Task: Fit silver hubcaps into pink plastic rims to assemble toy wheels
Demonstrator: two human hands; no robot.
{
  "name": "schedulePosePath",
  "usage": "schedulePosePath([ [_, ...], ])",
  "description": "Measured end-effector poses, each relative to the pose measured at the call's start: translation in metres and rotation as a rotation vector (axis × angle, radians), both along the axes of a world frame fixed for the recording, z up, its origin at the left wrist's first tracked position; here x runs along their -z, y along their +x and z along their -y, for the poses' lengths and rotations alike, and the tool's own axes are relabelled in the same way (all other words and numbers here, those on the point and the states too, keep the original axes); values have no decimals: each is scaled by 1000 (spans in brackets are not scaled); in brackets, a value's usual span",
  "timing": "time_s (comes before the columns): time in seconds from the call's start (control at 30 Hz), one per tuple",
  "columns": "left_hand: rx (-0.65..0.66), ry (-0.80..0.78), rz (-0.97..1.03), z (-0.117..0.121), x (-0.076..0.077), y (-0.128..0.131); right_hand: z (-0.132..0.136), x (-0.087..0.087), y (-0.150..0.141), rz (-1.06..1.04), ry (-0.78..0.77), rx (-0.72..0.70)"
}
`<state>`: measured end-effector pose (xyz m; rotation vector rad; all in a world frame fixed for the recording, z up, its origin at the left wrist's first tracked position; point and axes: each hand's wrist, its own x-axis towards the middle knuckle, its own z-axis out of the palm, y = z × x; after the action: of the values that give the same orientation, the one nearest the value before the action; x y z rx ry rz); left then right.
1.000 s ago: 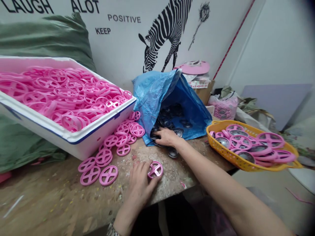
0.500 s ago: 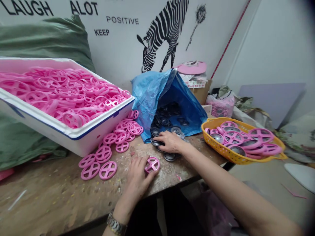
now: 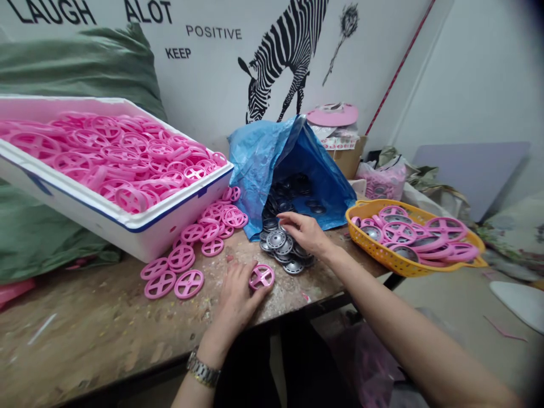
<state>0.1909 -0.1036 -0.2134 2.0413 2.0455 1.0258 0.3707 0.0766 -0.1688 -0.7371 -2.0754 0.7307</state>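
Observation:
My left hand [image 3: 238,292] rests on the worktable [image 3: 127,334], its thumb and fingers closed around the rim of a pink spoked wheel [image 3: 262,276] that lies at the tabletop. My right hand [image 3: 308,233] hovers at the pile of grey hubcap-like discs [image 3: 293,266], fingers a little apart and pointing left. Its fingertips are close to the upper discs, and I make out no disc held between them. The pile spills from the mouth of a blue plastic bag [image 3: 255,170]. Several loose pink wheels [image 3: 189,283] lie left of my left hand.
A white foam box [image 3: 140,226] heaped with pink wheels stands tilted at the left, against a green sack [image 3: 85,62]. To the right, a yellow basket [image 3: 382,256] holds pink wheels, some with grey discs. The table's front edge runs just before me.
My right hand has lifted slightly and drawn back from the grey discs, uncovering more of them. The left hand keeps its hold on the pink wheel. The view has shifted a little.

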Motion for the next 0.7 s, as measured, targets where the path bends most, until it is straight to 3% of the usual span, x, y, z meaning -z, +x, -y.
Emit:
schedulePosePath([
  [0.2,31,-11,3,3,-6,0,0,5,8,-75,-62,177],
  [0.4,30,-35,15,4,-9,2,1,11,13,428,124,224],
  [0.7,24,-18,24,4,-9,2,-4,-2,-5,749,108,233],
])
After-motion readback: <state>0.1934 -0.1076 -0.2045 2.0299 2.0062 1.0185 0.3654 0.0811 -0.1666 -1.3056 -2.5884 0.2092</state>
